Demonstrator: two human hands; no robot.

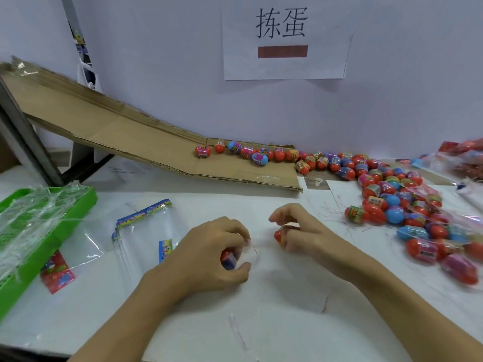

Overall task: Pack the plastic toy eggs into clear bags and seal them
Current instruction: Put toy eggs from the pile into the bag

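Both hands are busy near the middle of the frame. The left hand has its fingers curled tight around a red and blue egg, and there's a bit of clear film by the fingertips, too blurry to say if it's a bag. The right hand is curled round a red egg.

A stack of clear bags lies flat left of the hands. The big pile of loose eggs fills the right side, trailing back to a cardboard ramp that slopes down from the upper left. Green tray at the left edge, white table, paper sign on the wall up top.
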